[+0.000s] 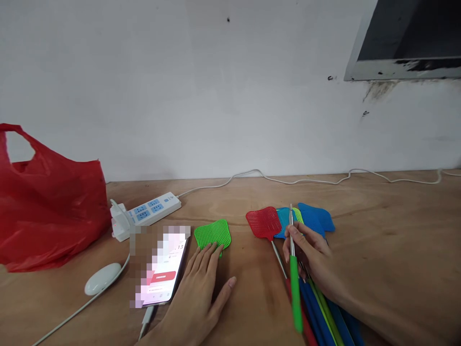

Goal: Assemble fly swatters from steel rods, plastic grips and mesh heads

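Observation:
My right hand (311,254) is closed on the metal shaft of a green-gripped fly swatter handle (295,293), whose bare rod tip points up and away. Under that hand lie several fly swatters side by side: a red fly swatter (264,222), a blue fly swatter (317,218), and others partly hidden, their coloured handles running towards me. My left hand (201,283) lies with fingers stretched out and thumb apart, its fingertips at the lower edge of a loose green swatter head (212,234). Whether the fingertips press on it or rest beside it is hard to tell.
Left of my left hand lies a lit phone (165,274), partly blurred out, with a cable. Beyond it are a power strip (158,209), a white oval mouse-like object (103,278) and a red plastic bag (54,206). A white cord (295,182) runs along the wall.

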{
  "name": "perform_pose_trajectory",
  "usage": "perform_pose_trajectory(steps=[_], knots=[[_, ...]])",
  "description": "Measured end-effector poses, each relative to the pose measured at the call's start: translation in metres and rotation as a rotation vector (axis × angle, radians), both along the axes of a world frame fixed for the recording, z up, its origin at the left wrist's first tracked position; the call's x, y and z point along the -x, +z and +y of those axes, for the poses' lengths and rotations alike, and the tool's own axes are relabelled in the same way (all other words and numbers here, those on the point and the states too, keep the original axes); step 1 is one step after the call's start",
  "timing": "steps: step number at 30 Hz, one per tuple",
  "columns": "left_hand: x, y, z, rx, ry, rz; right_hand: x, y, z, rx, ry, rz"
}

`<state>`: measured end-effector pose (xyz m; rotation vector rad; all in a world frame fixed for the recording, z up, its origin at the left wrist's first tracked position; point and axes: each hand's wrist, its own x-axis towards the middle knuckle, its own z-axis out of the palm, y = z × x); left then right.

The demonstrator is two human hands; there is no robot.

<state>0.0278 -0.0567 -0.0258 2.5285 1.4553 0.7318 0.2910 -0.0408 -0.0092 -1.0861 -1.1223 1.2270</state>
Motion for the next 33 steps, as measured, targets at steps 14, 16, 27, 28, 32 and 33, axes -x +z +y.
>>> perform_pose_trajectory(steps=[14,16,27,28,32,33], knots=[[0.002,0.003,0.009,-0.007,-0.071,0.082,0.007,0.010,-0.007,-0.027,0.139,-0.230],[0.002,0.003,0.009,-0.006,-0.055,0.071,0.007,0.008,-0.008,-0.031,0.145,-0.252],[0.002,0.006,0.014,0.097,-0.023,-0.086,0.007,0.008,-0.012,-0.058,0.187,-0.260],[0.003,0.008,0.014,0.112,-0.012,-0.099,0.007,0.009,-0.012,-0.059,0.194,-0.263],[0.005,0.011,0.014,0.150,0.006,-0.136,0.008,0.008,-0.013,-0.052,0.182,-0.256],[0.005,0.011,0.013,0.162,0.005,-0.137,0.008,0.007,-0.013,-0.050,0.180,-0.249]])
